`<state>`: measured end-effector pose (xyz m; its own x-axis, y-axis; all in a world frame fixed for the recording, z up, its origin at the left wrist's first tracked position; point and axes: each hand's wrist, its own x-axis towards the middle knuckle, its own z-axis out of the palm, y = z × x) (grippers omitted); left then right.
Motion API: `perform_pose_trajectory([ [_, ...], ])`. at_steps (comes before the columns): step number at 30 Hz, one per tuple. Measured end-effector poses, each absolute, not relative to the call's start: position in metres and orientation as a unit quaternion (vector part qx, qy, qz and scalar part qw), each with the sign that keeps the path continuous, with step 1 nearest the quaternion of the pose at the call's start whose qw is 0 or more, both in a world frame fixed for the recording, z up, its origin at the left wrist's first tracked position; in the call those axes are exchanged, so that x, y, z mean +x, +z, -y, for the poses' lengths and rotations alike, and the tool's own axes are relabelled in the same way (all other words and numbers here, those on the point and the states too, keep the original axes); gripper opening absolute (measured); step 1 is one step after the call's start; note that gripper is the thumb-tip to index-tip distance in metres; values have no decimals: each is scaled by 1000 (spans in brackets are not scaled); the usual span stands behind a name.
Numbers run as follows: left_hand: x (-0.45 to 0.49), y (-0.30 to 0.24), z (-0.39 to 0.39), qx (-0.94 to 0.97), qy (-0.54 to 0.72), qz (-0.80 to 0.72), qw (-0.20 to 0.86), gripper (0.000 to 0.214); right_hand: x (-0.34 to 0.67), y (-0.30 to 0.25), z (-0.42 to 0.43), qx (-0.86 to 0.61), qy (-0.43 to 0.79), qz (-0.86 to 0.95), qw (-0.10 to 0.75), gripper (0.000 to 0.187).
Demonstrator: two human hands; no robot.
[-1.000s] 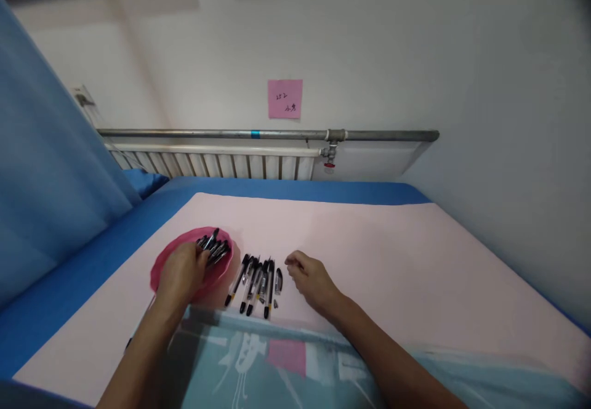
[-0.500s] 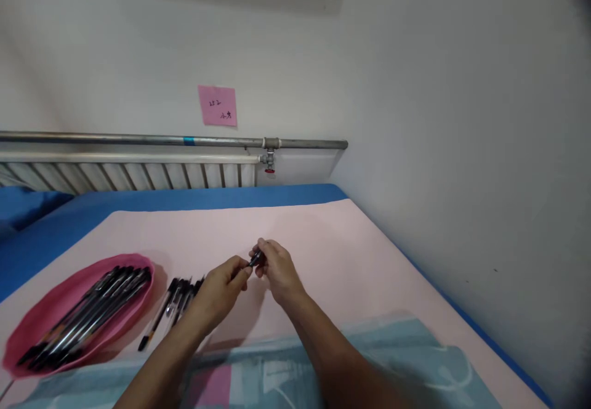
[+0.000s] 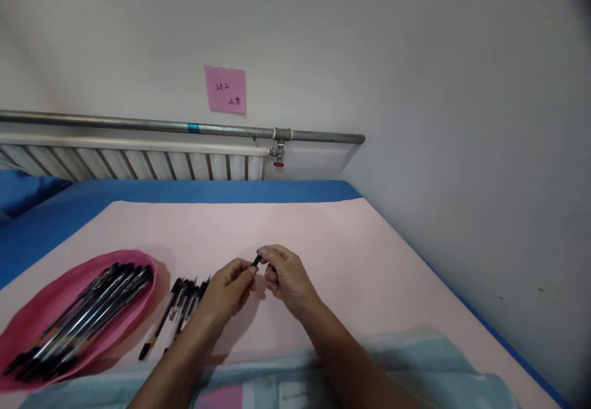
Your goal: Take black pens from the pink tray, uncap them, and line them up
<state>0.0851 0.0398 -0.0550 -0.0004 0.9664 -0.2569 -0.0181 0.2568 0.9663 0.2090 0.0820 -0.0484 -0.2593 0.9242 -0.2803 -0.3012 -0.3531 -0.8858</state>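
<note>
To the right of the pink basket [image 3: 60,298], past the clear-barrelled, black-ended pens [image 3: 159,323] beside it, the left hand [image 3: 231,286] and right hand [image 3: 289,278] pinch a slim black piece [image 3: 257,260]. It tilts up rightward, ends hidden by fingertips.

Near the lower centre of the frame, the left hand [image 3: 226,289] and the right hand [image 3: 289,276] come together at a short black piece [image 3: 257,261], each pinching one end of it between its fingers. At lower left, a pink bowl [image 3: 50,304] holds a bundle of pens [image 3: 87,316]; loose pens [image 3: 161,318] lie just beside it on a pale pink sheet [image 3: 351,261]. A pink note [image 3: 226,90] hangs left of upper centre, above a metal pipe [image 3: 138,124].
</note>
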Motion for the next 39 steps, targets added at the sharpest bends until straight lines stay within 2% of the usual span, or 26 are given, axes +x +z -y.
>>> perform_pose_trajectory([
  [3,89,-60,-39,472,437,-562,520,25,202,-55,-77,-434,679,379,455,22],
  [8,95,-64,-33,532,453,-605,382,19,198,-59,-74,-429,679,347,485,25],
  [10,97,-64,-30,531,453,-615,367,20,197,-58,-73,-423,680,342,491,26],
  [12,98,-63,-29,514,463,-605,394,22,196,-57,-73,-414,685,343,491,25],
  [18,98,-56,-29,367,463,-551,590,30,201,-54,-78,-362,740,353,444,20],
  [20,98,-56,-30,375,470,-554,576,31,201,-54,-77,-368,744,358,428,23],
  [24,99,-58,-29,425,482,-565,517,32,196,-56,-72,-410,706,345,464,26],
  [27,99,-55,-27,399,475,-558,552,32,197,-52,-71,-394,709,341,475,27],
  [31,98,-49,-26,350,467,-516,627,31,204,-46,-74,-347,753,356,431,21],
  [34,96,-50,-27,372,468,-521,609,31,205,-47,-75,-346,758,369,411,22],
  [39,96,-53,-27,417,468,-554,548,32,198,-51,-71,-396,711,339,472,25],
])
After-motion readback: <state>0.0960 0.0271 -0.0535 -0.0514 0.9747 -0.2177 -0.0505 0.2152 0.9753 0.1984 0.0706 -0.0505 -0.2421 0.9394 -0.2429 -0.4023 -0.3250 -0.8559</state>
